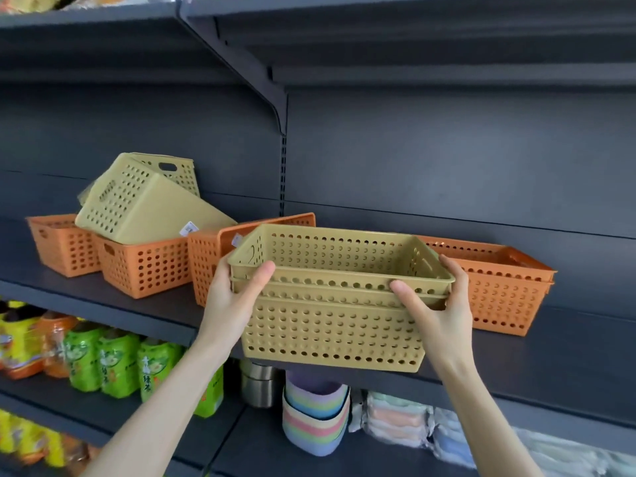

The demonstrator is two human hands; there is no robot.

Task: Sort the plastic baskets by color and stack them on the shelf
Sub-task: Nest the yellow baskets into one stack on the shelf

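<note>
Holding a nested pair of tan perforated plastic baskets [330, 297] at the front edge of the dark grey metal shelf [550, 342], both hands.

Left hand [230, 297] and right hand [444, 311] grip the short ends, fingers [402, 290] wrapped round the rims, thumbs on the front. Orange perforated plastic baskets [499, 294] sit behind right and left [144, 266]; another tan perforated basket [137, 204] lies tilted on the left orange ones.
</note>
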